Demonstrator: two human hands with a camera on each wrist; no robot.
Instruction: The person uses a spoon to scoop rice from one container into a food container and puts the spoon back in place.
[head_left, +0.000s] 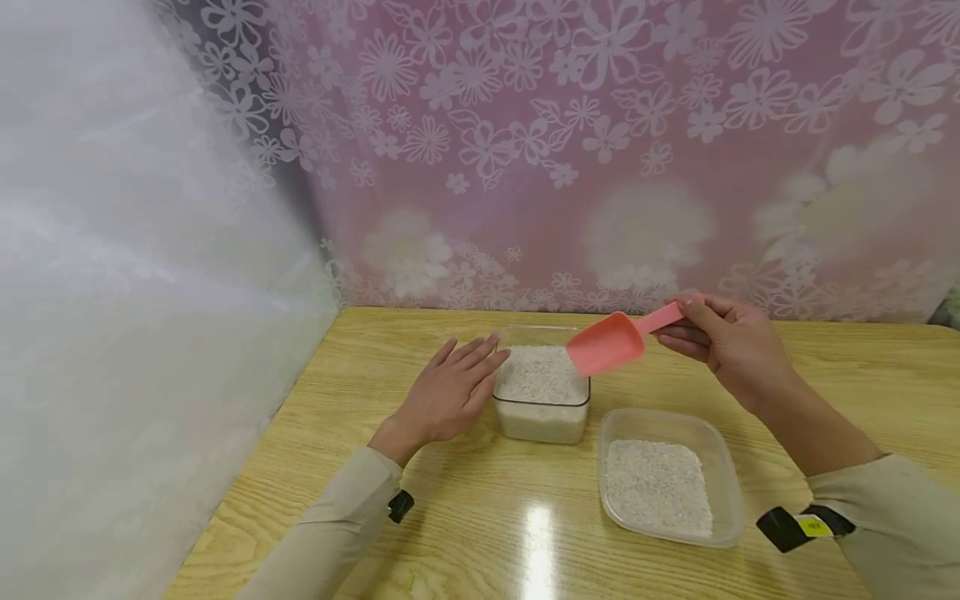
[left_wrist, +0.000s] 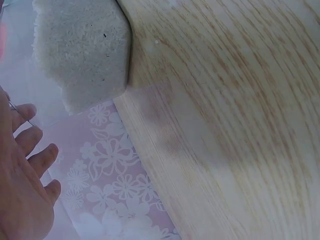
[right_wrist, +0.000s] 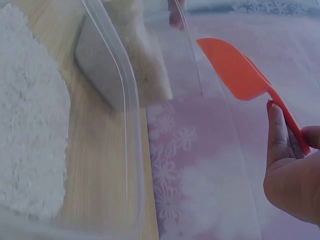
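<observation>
My right hand (head_left: 738, 346) grips the handle of a pink scoop (head_left: 606, 343), thumb on top. The scoop's bowl hangs over the right side of a clear, deep container (head_left: 543, 425) of rice (head_left: 542, 375); no grains show in the bowl. From the right wrist view, the scoop (right_wrist: 235, 70) is side-on, above the container's rim. My left hand (head_left: 450, 392) lies against that container's left rim, fingers extended. In the left wrist view, the fingers of my left hand (left_wrist: 30, 170) are spread beside the container wall.
A shallower clear plastic tub (head_left: 727, 492) with rice in it stands nearer, to the right of the deep container. Both rest on a wood-grain table (head_left: 450, 533). A pink flowered curtain (head_left: 525, 208) hangs behind the table, and whitish sheeting (head_left: 150, 292) hangs at the left.
</observation>
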